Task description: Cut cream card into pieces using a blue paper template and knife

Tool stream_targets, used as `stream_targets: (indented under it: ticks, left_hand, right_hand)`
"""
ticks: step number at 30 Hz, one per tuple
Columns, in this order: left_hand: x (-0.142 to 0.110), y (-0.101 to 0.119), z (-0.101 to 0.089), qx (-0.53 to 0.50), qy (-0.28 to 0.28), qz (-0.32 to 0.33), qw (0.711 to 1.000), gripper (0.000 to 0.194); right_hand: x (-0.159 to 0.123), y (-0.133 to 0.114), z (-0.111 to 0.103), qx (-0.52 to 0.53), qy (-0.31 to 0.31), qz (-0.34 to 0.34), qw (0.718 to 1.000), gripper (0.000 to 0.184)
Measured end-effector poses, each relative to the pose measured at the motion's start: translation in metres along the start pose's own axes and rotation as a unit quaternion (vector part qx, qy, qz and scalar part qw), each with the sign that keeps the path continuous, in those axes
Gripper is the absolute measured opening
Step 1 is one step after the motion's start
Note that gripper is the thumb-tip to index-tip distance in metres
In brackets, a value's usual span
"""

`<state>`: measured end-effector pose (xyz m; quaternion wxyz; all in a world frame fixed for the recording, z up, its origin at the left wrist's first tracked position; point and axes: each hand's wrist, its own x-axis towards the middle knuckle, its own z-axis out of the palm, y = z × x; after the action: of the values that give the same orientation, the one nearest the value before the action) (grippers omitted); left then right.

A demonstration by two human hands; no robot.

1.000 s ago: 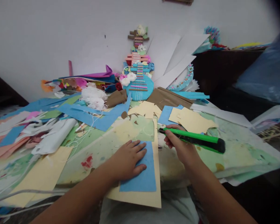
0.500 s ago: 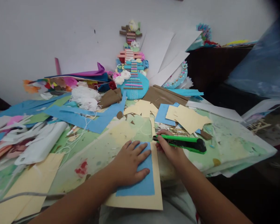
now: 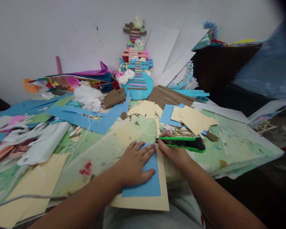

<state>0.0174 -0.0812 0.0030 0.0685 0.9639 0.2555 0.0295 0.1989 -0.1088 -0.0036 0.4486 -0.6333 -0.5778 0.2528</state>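
Note:
My left hand (image 3: 137, 163) lies flat with its fingers spread on a blue sheet of paper (image 3: 145, 187). Under the blue sheet is a larger cream sheet (image 3: 164, 197), which shows along the right and bottom sides and juts over the table's front edge. In my right hand (image 3: 173, 151) is a green utility knife (image 3: 188, 143), gripped with its tip pointing left, at the top right corner of the blue sheet. A narrow cream strip runs away from that corner. Whether the blade is out is too small to tell.
Small paper guitars (image 3: 139, 84) decorated with paper flowers stand against the wall. Cream offcuts (image 3: 193, 119) lie beyond my right hand. White yarn (image 3: 88, 97), a white glue gun or similar casing (image 3: 45, 144) and a grey cable (image 3: 33, 197) lie to the left.
The knife's rear end has swung slightly left and up, while its tip stays near the blue sheet's corner. The left hand remains flat on the paper. The view has shifted slightly.

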Motion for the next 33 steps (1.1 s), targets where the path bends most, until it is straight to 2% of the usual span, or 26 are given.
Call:
stream_targets:
  ticks: [8, 11, 17, 25, 33]
  left_hand:
    - [0.0009, -0.0005, 0.0022, 0.008, 0.0, 0.0, 1.0, 0.067]
    - [0.0012, 0.0, 0.0021, 0.006, -0.003, -0.003, 1.0, 0.067]
    - [0.0029, 0.001, 0.0003, -0.005, -0.005, -0.006, 1.0, 0.067]
    - [0.0038, 0.0002, 0.0009, -0.003, 0.009, -0.001, 1.0, 0.066]
    - [0.0036, -0.0003, 0.0011, 0.0, 0.019, 0.004, 1.0, 0.066]
  right_hand:
    - [-0.0007, -0.0019, 0.0012, -0.053, 0.022, -0.05, 0.997, 0.005]
    - [-0.0006, -0.0004, 0.0019, -0.068, 0.047, -0.061, 0.995, 0.005]
    - [-0.0006, 0.0048, 0.0024, -0.027, 0.025, -0.009, 0.999, 0.008]
    - [-0.0018, 0.002, 0.0028, -0.013, 0.023, -0.001, 1.0, 0.007]
    - [-0.0018, 0.0049, 0.0033, -0.056, 0.026, -0.019, 0.998, 0.01]
